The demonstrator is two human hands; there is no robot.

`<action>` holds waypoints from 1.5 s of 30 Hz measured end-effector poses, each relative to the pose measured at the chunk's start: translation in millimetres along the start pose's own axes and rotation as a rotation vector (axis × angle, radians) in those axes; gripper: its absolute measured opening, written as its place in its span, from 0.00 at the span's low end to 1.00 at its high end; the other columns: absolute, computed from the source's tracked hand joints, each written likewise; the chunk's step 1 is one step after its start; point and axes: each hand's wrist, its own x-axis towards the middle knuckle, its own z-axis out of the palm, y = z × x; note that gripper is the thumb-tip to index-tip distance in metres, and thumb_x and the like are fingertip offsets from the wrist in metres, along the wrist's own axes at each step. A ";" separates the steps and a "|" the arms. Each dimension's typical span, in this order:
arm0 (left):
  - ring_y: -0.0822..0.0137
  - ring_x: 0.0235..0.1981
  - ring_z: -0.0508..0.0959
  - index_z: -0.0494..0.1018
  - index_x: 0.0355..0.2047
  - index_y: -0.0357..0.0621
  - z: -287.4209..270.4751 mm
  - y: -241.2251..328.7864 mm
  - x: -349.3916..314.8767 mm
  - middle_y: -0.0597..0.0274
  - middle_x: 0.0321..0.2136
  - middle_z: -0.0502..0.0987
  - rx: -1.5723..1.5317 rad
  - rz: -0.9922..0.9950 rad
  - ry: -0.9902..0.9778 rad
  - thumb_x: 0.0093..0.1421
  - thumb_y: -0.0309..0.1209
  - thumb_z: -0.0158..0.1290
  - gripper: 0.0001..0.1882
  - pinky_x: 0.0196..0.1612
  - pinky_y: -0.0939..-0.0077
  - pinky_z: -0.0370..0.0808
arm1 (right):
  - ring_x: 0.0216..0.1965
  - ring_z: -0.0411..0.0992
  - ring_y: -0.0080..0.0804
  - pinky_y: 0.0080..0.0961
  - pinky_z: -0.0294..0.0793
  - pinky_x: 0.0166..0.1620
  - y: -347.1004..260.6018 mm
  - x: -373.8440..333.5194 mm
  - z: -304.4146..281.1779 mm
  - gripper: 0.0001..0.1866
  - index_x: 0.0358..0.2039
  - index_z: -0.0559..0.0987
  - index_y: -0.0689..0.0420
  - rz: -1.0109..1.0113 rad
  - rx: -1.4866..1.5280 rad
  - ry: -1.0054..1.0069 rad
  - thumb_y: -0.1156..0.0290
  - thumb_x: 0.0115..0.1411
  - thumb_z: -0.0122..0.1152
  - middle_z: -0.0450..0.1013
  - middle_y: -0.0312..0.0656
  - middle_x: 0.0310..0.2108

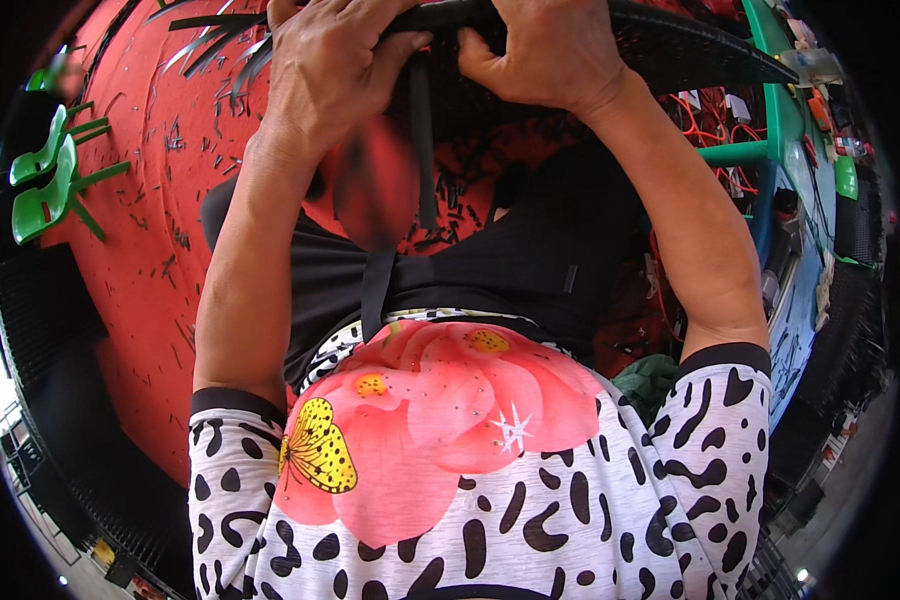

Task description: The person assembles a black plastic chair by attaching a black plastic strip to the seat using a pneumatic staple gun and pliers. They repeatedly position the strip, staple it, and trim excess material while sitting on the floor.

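Note:
A black woven piece (700,45) of flat strips stretches across the top of the head view, and both of my hands grip its near edge. My left hand (330,75) is closed at the edge, its thumb pointing inward; the upper fingers run out of the picture. Close by on the right, my right hand (550,55) is also closed on the edge, thumb bent toward the left one. Loose black strip ends (220,40) fan out past my left hand. One dark strip (423,150) hangs down between my hands, over my lap.
Black scraps litter the red floor covering (135,200). Green chairs (45,205) stand at the left, with dark ridged stacks (45,300) below them. On the right are a green frame (740,153), tangled orange-red cords (720,125) and a cluttered bluish tabletop (795,340).

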 end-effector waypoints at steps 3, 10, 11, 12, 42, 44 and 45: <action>0.55 0.30 0.72 0.72 0.31 0.40 0.0 1.2 -0.3 0.57 0.24 0.70 0.002 -0.004 0.005 0.47 0.32 0.59 0.13 0.39 0.63 0.62 | 0.26 0.69 0.45 0.37 0.70 0.31 0.1 0.9 -1.8 0.17 0.29 0.69 0.60 -0.013 0.033 0.012 0.66 0.40 0.62 0.66 0.48 0.24; 0.56 0.29 0.71 0.71 0.30 0.42 0.8 4.6 -2.7 0.59 0.23 0.70 0.045 0.018 0.023 0.46 0.32 0.59 0.13 0.40 0.62 0.61 | 0.28 0.70 0.46 0.37 0.70 0.32 4.6 -0.6 -8.7 0.17 0.30 0.70 0.60 -0.045 0.101 -0.052 0.65 0.42 0.63 0.67 0.47 0.25; 0.57 0.29 0.71 0.71 0.30 0.42 1.5 4.8 -3.0 0.59 0.23 0.70 0.048 0.021 0.022 0.46 0.32 0.59 0.12 0.40 0.61 0.61 | 0.28 0.70 0.46 0.37 0.70 0.32 7.7 -2.8 -7.8 0.17 0.30 0.71 0.60 -0.063 0.105 -0.044 0.65 0.42 0.63 0.67 0.47 0.26; 0.57 0.29 0.71 0.71 0.30 0.42 1.9 5.2 -3.3 0.59 0.23 0.70 0.045 0.025 0.023 0.46 0.32 0.59 0.12 0.40 0.61 0.61 | 0.28 0.70 0.45 0.37 0.70 0.32 11.0 -5.7 -6.0 0.16 0.29 0.71 0.60 -0.081 0.110 -0.036 0.65 0.42 0.63 0.68 0.47 0.26; 0.56 0.29 0.72 0.71 0.29 0.41 4.0 3.2 -1.3 0.58 0.23 0.70 0.001 0.028 0.064 0.45 0.32 0.60 0.12 0.38 0.63 0.61 | 0.35 0.71 0.46 0.39 0.68 0.42 10.9 -11.4 -6.4 0.21 0.37 0.72 0.59 -0.174 0.056 0.071 0.70 0.42 0.67 0.70 0.46 0.32; 0.56 0.29 0.72 0.71 0.29 0.41 4.4 3.3 -0.8 0.58 0.23 0.71 0.003 0.026 0.071 0.45 0.31 0.60 0.12 0.38 0.63 0.61 | 0.34 0.71 0.46 0.38 0.69 0.41 2.9 -24.6 -2.2 0.19 0.37 0.72 0.60 -0.124 0.069 0.233 0.74 0.42 0.67 0.69 0.47 0.33; 0.56 0.29 0.72 0.71 0.29 0.41 4.5 2.2 -1.6 0.58 0.23 0.71 0.011 0.018 0.076 0.45 0.31 0.60 0.12 0.38 0.63 0.61 | 0.33 0.70 0.45 0.37 0.70 0.39 -3.2 -33.6 -0.4 0.18 0.36 0.73 0.61 -0.068 0.085 0.283 0.76 0.42 0.66 0.69 0.48 0.34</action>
